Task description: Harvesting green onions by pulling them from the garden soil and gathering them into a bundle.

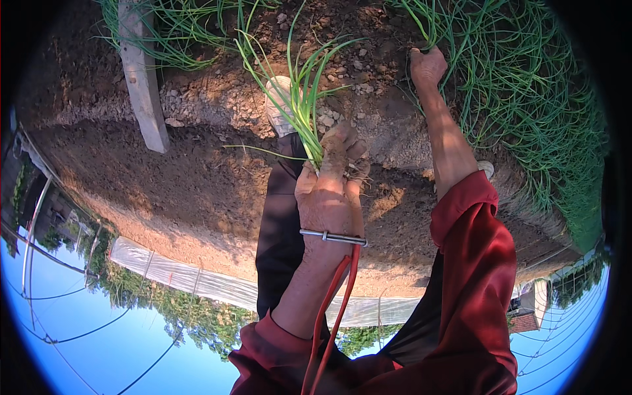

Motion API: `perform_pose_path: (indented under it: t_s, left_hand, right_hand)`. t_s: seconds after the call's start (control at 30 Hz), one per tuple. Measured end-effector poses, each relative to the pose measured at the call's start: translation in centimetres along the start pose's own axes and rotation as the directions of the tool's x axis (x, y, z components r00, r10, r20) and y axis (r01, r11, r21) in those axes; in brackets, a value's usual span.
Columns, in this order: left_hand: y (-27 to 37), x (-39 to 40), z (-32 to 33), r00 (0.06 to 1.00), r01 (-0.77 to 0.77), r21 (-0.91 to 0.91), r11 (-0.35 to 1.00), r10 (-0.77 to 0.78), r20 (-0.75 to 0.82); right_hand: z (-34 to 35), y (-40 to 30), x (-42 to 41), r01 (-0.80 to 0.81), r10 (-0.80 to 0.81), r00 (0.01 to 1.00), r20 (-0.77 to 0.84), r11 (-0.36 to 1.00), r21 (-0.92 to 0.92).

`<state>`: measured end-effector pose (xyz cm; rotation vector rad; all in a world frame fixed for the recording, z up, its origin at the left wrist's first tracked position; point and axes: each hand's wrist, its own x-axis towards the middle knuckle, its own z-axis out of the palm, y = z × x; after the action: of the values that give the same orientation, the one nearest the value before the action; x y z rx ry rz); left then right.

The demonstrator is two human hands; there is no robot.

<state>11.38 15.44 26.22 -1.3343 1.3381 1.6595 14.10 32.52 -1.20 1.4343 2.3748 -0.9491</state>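
Note:
My left hand (pixel 333 173) is closed around the pale bases of a small bunch of green onion plants (pixel 308 106), with thin roots showing by the fingers. The long leaves fan upward over a light shoe. A metal bar (pixel 333 237) lies across that wrist, with a red cord (pixel 328 301) running down from it. At the upper right, my right hand (pixel 428 66) is closed on the lower part of green onion leaves (pixel 429 24) at the edge of a dense stand. Its fingertips and the plant bases there are mostly hidden.
Dense green onions (pixel 523 98) grow along the right. A concrete post or beam (pixel 143 89) crosses the soil at upper left, beside more onion leaves (pixel 192 44). My shoe (pixel 280 106) stands on crumbly soil (pixel 212 108). Plastic sheeting (pixel 192 276) and thin hoops lie beyond.

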Motion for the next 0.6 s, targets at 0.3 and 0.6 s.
perform_pose_path:
  t_s: [0.3, 0.6]
  left_hand:
    - [0.0, -0.4, 0.8, 1.0, 0.024, 0.022, 0.999, -0.024, -0.017]
    - [0.6, -0.3, 0.0, 0.995, 0.082, -0.141, 0.987, -0.09, -0.052]
  right_hand:
    - [0.3, -1.0, 0.5, -0.231, 0.235, 0.97, -0.06, 0.971, 0.066]
    - [0.9, -2.3, 0.6, -0.379, 0.368, 0.925, -0.095, 0.907, -0.184]
